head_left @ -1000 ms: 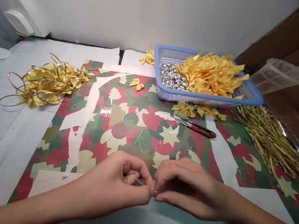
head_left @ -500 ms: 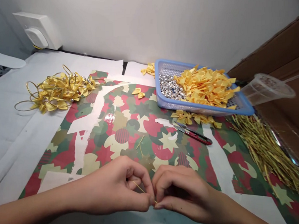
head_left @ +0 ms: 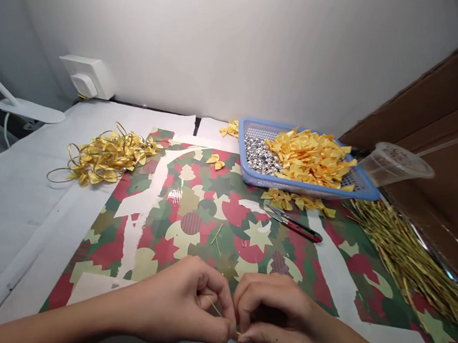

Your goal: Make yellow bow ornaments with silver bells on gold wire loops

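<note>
Pinched between thumb and fingertips of my left hand (head_left: 199, 303) is a thin yellow strand (head_left: 213, 304), which runs across the gap inside the hand. My right hand (head_left: 277, 312) is closed close beside it, thumb and fingertips pinching the strand's other visible part. The fingertips of both hands nearly meet at the bottom centre. Whether the strand is cord or wire I cannot tell, and much of it is hidden by the fingers. Just beyond the hands, small greenish offcuts (head_left: 217, 237) lie on the patterned sheet (head_left: 200, 203).
A blue basket (head_left: 310, 192) holds yellow ribbon bows (head_left: 308, 157) and silver beads (head_left: 261, 157). Thread snips (head_left: 297, 225) lie before it. To the right are a bundle of greenish stalks (head_left: 406, 254) and a clear plastic cup (head_left: 397, 165). Gold loops with bows (head_left: 109, 155) are piled at left.
The camera view has tilted up a little, so the table and hands sit lower in the picture. Both hands keep the same pinch on the strand.
</note>
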Available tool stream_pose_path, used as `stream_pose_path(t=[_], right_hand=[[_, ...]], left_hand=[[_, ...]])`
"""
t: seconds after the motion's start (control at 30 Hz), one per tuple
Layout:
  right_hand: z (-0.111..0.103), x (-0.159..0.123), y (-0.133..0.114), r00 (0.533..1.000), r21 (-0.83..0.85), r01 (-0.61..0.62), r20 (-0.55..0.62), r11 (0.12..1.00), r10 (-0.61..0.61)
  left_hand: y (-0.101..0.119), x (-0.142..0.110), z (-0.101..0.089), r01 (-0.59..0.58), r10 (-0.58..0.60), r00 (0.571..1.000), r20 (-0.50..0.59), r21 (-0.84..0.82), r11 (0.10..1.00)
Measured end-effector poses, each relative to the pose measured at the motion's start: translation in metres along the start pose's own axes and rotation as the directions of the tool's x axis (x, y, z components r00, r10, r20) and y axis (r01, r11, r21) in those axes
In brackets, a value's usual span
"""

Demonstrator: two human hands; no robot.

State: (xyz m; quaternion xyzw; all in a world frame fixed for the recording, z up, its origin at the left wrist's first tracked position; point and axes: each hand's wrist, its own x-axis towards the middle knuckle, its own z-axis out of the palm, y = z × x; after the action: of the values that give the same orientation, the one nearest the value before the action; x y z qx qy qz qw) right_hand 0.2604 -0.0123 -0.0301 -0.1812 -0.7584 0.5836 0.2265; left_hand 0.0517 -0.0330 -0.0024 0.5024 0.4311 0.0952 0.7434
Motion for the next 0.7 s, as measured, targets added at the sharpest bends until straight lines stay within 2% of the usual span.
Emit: stream_pose_path(t=[0.13, 0.4, 0.5, 0.6, 0.7], right_hand=[[0.001, 0.002, 0.000, 1.000, 0.024, -0.024, 0.014, 0.999, 0.024], [0.005, 0.006, 0.008, 0.999, 0.068, 0.033, 0.033, 0.997, -0.035], [0.004, 0.006, 0.006, 1.000, 0.127, -0.017, 0.010, 0.992, 0.016], [-0.001, 0.006, 0.003, 0.992, 0.240, -0.108, -0.044, 0.965, 0.121], [-0.008, 0.006, 0.000, 0.978, 0.365, -0.094, -0.138, 0.926, 0.154]], left_hand=[[-0.001, -0.001, 0.000, 0.001, -0.001, 1.000, -0.005, -0.002, 1.000], [-0.004, -0.004, 0.001, -0.021, 0.021, 1.000, -0.004, -0.011, 1.000], [-0.002, -0.004, -0.001, -0.043, 0.043, 0.999, -0.016, 0.004, 0.999], [0.001, -0.003, -0.004, -0.089, 0.089, 0.996, -0.025, -0.009, 0.996], [0.002, -0.003, -0.008, -0.147, 0.144, 0.988, -0.049, -0.057, 0.987]])
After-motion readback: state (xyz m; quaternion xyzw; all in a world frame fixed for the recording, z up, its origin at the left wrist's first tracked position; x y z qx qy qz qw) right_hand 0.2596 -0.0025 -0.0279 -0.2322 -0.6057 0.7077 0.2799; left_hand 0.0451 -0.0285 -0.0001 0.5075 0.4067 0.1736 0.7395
